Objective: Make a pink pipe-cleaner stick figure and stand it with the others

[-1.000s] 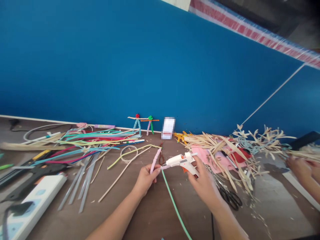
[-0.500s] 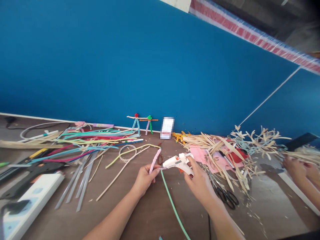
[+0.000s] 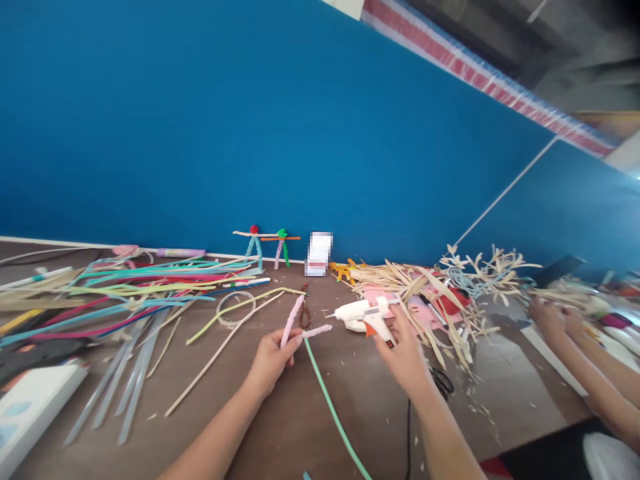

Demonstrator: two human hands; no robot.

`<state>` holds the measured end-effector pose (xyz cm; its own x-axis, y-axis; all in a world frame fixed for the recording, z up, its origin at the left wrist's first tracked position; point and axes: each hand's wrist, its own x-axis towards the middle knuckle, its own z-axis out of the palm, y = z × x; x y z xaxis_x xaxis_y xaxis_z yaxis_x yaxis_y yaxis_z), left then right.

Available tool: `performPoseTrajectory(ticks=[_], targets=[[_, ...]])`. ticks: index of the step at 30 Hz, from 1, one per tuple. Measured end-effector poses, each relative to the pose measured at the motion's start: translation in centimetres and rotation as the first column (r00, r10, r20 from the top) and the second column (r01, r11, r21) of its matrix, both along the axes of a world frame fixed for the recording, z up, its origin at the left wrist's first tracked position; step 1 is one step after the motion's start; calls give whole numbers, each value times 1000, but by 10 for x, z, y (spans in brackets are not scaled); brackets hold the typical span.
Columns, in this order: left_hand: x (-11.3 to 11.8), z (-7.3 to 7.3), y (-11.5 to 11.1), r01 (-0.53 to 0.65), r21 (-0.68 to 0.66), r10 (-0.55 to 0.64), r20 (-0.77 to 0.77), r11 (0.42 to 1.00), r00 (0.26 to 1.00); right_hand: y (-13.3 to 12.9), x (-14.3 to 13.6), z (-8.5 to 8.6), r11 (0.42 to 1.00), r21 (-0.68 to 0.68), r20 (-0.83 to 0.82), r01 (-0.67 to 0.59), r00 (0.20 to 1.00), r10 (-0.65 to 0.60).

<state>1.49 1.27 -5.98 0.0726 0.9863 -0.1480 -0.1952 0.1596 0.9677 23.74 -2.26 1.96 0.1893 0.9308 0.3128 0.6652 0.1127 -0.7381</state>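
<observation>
My left hand (image 3: pixel 273 359) pinches a pink pipe-cleaner piece (image 3: pixel 293 321) bent into a V, one leg pointing up and the other to the right. A long pale-green pipe cleaner (image 3: pixel 327 403) runs from the same fingers down toward me; whether it is joined to the pink piece I cannot tell. In my right hand (image 3: pixel 397 347) is a white hot glue gun (image 3: pixel 365 315) with an orange trigger, its nozzle pointing left, a little apart from the pink piece. A brown beaded loop (image 3: pixel 305 315) lies on the table just behind the pink piece.
Two pipe-cleaner figures (image 3: pixel 255 247) lean on the blue wall (image 3: pixel 300 120) beside a blurred white card (image 3: pixel 319 253). Coloured pipe cleaners (image 3: pixel 165 273), clear glue sticks (image 3: pixel 133 393) and a power strip (image 3: pixel 40 407) lie left. Straw-like strips (image 3: pixel 400 280) and scissors (image 3: pixel 443 381) lie right, near another person's hands (image 3: pixel 555 323).
The glue gun has drawn back to the right, away from the pink piece, whose right leg now shows fully. The whole view has shifted to the right.
</observation>
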Motion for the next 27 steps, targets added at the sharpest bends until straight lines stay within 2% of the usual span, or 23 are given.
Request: performPoseTrajectory(ticks=[2,4,5,7,11,15,23,25,27], targets=[[-1,-1,0,-3,-9,3,-7,1000,1000,-1,22,-3,996,16,-236,93,968,-87],[-1,-2,1,-5,-24,5,-5,1000,1000,-2,46,-10,982,12,-432,190,886,-166],[-2,-3,1,-4,-27,4,-3,1000,1000,-3,57,-14,974,-9,-495,226,845,-201],[-2,-4,2,-2,-27,2,2,1000,1000,-5,77,-26,958,-56,-518,280,813,-267],[-2,-7,2,8,-31,-8,4,999,1000,-4,98,-53,911,-163,-338,378,846,-412],[-2,-9,3,18,-42,-17,8,999,1000,2,96,-68,913,-249,-193,324,907,-375],[-2,-9,3,8,-40,-7,15,999,1000,13,71,-74,906,-347,-88,243,953,-290],[-2,-10,3,3,-35,-2,24,999,1000,12,68,-70,913,-316,36,259,965,-261],[-2,-9,3,-6,-32,7,34,999,999,8,61,-61,929,-206,232,308,937,-260]])
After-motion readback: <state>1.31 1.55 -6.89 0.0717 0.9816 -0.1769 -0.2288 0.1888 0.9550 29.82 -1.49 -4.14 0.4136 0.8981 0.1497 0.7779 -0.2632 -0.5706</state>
